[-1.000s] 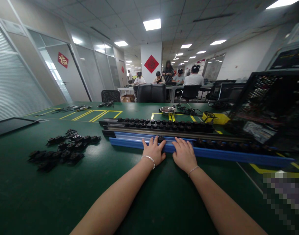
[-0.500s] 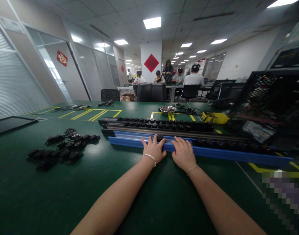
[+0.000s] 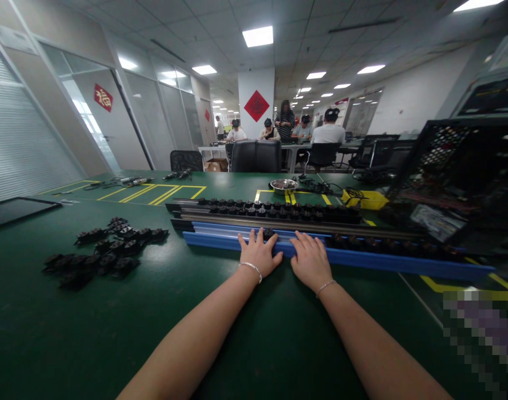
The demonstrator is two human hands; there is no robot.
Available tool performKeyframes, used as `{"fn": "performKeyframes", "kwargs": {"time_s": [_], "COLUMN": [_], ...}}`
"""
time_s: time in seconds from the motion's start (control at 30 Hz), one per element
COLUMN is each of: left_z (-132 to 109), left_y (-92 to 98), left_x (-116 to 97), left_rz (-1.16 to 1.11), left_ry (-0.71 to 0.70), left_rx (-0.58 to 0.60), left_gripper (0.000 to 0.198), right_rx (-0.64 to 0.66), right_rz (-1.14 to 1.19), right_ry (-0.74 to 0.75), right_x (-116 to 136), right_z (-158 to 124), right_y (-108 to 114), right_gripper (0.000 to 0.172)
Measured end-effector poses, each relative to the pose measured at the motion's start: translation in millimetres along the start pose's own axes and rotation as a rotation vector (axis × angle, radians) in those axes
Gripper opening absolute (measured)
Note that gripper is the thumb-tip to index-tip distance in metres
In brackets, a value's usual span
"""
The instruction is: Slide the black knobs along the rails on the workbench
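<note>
Between ten and eleven o'clock on the green tabletop, six being nearest, loose black parts lie clustered; they look small, rigid and probably light, best pinched by the sides. From eleven o'clock across to two runs a blue channel, with dark rails just beyond it. It seems long, stiff and smooth, apt to slide if pushed, so two holds well apart along its walls should steady it. At twelve, the left hand rests on the channel, its grip open with fingers spread, the index just beside a single black part; whether they touch is unclear. Between twelve and one, the right hand lays its fingers over the near wall; whether this grip squeezes, I cannot tell. From one towards two, a row of black parts sits in the channel, probably hard-shelled and better held by their edges
</note>
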State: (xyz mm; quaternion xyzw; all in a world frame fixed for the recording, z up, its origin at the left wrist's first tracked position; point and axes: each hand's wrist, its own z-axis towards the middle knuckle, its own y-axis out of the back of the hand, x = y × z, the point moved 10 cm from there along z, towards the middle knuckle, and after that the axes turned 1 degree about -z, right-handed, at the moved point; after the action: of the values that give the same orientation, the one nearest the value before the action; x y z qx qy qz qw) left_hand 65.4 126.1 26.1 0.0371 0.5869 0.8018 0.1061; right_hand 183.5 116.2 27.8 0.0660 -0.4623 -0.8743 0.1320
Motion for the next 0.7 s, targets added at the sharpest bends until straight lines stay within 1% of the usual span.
{"fn": "performKeyframes", "kwargs": {"time_s": [0.13, 0.3, 0.5, 0.7], "left_z": [-0.5, -1.2, -2.3, -2.6], "left_y": [0.4, 3.7, 4.6, 5.7], "left_x": [3.4, 9.2, 18.0, 22.3], "left_rz": [0.0, 0.003, 0.021, 0.023], "left_ry": [0.015, 0.018, 0.026, 0.026], "left_rx": [0.018, -0.01, -0.02, -0.024], "left_gripper": [0.058, 0.057, 0.056, 0.054], "right_rx": [0.005, 0.006, -0.004, -0.005], "right_rz": [0.002, -0.007, -0.011, -0.009], "right_ry": [0.001, -0.003, -0.003, 0.001], "right_x": [0.1, -0.1, -0.1, 0.4], "right_z": [0.3, 0.3, -0.1, 0.0], "right_y": [-0.6, -1.3, -1.1, 0.0], "right_gripper": [0.042, 0.042, 0.041, 0.042]}}
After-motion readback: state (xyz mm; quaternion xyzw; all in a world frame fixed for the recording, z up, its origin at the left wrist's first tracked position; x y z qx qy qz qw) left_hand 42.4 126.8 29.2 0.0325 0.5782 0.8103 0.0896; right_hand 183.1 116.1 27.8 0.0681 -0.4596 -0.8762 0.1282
